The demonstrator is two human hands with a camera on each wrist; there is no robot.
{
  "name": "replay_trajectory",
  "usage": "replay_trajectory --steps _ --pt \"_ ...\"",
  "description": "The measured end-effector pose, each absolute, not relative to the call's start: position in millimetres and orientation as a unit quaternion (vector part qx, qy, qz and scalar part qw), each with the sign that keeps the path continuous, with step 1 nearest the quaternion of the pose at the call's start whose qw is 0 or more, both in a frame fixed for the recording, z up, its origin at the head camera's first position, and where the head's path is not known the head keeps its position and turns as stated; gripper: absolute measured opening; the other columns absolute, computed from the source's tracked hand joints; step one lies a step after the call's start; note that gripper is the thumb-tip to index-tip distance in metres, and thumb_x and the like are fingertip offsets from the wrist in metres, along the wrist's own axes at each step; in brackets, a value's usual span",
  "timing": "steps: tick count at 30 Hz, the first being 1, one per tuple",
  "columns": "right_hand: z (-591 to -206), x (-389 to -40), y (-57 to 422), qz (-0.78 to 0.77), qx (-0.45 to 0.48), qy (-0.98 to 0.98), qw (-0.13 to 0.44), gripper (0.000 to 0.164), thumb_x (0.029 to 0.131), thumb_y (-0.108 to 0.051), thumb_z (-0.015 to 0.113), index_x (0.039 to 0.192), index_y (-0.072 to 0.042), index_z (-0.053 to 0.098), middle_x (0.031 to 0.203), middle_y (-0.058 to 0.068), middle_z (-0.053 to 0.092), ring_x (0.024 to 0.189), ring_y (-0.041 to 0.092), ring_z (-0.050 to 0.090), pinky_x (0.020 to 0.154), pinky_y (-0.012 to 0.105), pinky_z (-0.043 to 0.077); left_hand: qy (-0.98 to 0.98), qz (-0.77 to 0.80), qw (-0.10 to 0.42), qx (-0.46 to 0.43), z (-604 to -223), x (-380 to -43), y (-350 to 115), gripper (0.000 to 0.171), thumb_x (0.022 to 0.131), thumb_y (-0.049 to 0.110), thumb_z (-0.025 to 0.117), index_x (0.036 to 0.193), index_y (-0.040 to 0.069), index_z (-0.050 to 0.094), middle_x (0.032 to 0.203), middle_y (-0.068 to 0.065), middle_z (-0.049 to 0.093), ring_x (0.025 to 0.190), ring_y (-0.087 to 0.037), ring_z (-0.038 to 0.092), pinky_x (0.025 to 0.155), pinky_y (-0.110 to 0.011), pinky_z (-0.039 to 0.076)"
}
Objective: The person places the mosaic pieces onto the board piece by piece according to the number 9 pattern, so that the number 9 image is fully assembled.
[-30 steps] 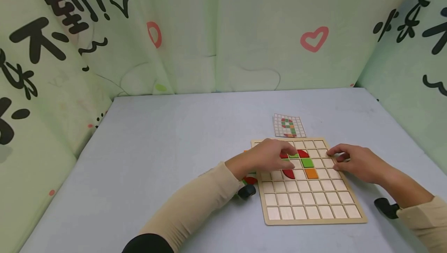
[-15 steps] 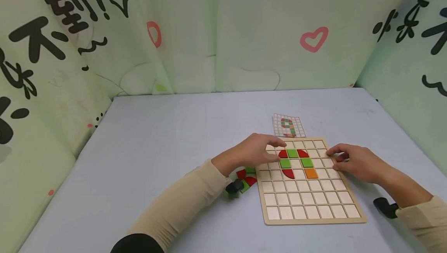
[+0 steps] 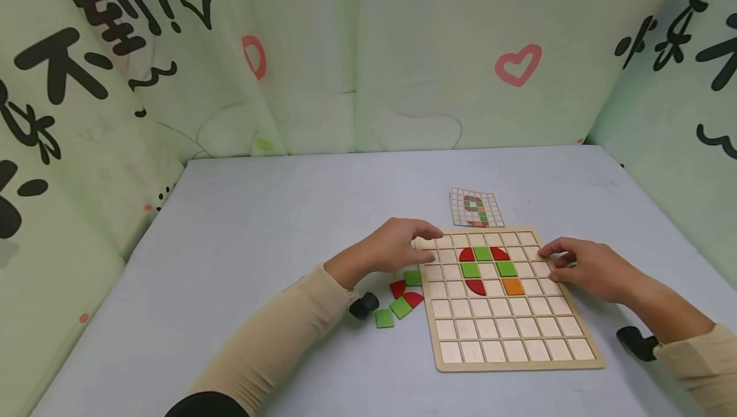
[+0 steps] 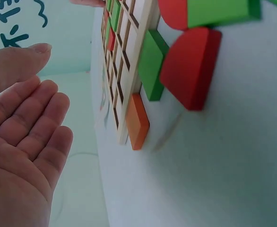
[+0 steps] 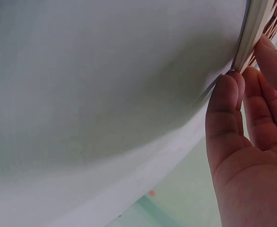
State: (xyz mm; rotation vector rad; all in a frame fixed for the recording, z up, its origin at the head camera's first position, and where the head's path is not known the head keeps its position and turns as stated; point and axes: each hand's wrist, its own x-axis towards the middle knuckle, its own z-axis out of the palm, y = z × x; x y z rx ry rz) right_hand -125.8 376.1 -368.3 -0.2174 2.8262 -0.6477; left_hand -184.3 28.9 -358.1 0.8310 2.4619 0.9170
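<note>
Left hand (image 3: 394, 243) was released and held nothing, thumb parted from relaxed fingers, at the far part of the left edge of a gridded wooden board (image 3: 507, 327); the left wrist view showed it apart from the board. Right hand (image 3: 593, 270) grasped the board's right rim, thumb on top, fingertips at the outer side. Board lay flat on the white table (image 3: 276, 225), right of centre in the head view. Seven pieces sat in its cells: a far row of rounded red piece (image 3: 466, 254), green square (image 3: 482, 253) and second rounded red piece (image 3: 499, 253); next row, two green squares (image 3: 507, 268) with one cell between; nearer row, third rounded red piece (image 3: 475, 287) and orange square (image 3: 512, 286), again one cell between. Off the left edge, three loose green squares (image 3: 384, 318) and two loose red pieces (image 3: 413, 299) lay clustered on the table; a loose orange piece (image 4: 137, 121) lay just beside the same edge. Patterned card (image 3: 476, 207) lay just beyond the board's far edge.
</note>
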Motion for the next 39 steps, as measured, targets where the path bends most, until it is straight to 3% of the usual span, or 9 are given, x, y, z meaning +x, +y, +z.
replay_trajectory --steps 13,22,39 --pt "-369 -125 376 -0.221 -0.071 0.966 0.116 0.035 0.086 -0.011 0.075 0.117 0.0 0.063 0.102 0.016 0.066 0.097 0.037 0.06 0.076 0.044 0.047 0.884 0.329 0.187 0.276 -367 -193 9 0.039 0.094 0.018 0.07 0.133 0.015 0.065 0.126 0.003 0.066 0.117 -0.011 0.057 0.097 -0.026 0.046" --pt "-370 -125 376 -0.222 -0.069 0.965 0.117 0.035 0.086 -0.01 0.075 0.117 0.001 0.062 0.103 0.018 0.066 0.096 0.038 0.059 0.077 0.048 0.048 0.889 0.326 0.205 0.25 -380 -196 11 0.035 0.092 0.013 0.074 0.126 0.013 0.067 0.121 0.006 0.068 0.113 -0.009 0.059 0.096 -0.023 0.046" --pt "-368 -125 375 -0.219 -0.071 0.966 0.115 0.035 0.087 -0.01 0.074 0.117 0.001 0.062 0.103 0.018 0.066 0.096 0.038 0.06 0.076 0.046 0.048 0.905 0.293 0.187 0.246 -388 -197 15 0.026 0.092 0.004 0.07 0.117 0.01 0.068 0.11 0.005 0.067 0.099 -0.011 0.057 0.093 -0.021 0.046"
